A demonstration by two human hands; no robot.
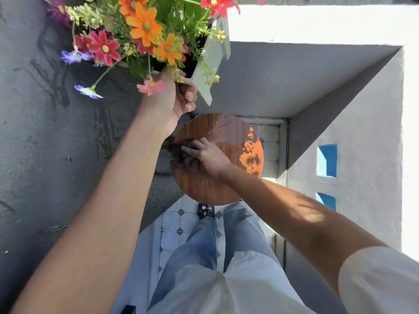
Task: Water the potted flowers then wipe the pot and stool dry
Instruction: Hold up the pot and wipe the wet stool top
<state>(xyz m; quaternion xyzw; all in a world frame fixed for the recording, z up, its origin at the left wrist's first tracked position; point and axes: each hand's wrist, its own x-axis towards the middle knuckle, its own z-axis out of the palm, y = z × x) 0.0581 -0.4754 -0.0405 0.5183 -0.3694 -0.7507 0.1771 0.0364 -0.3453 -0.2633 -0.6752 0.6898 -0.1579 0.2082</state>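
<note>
Left hand [169, 103]: grip closed around the lower edge of the pale flower pot [212, 55], held tilted in the air above the stool [217, 158]. Right hand [209, 156]: fingers pressed flat on a dark cloth [184, 156] at the left of the round wooden seat, which glistens wet. Below, grey concrete floor [45, 155] and patterned tiles [174, 225]; right, a white wall [362, 132].

Flowers [145, 30] run off the top edge and cover most of the pot [214, 53]. The right hand [209, 156] hides much of a dark, blurred cloth [181, 152]. The stool [226, 132] shows only its seat; its legs are out of sight.
</note>
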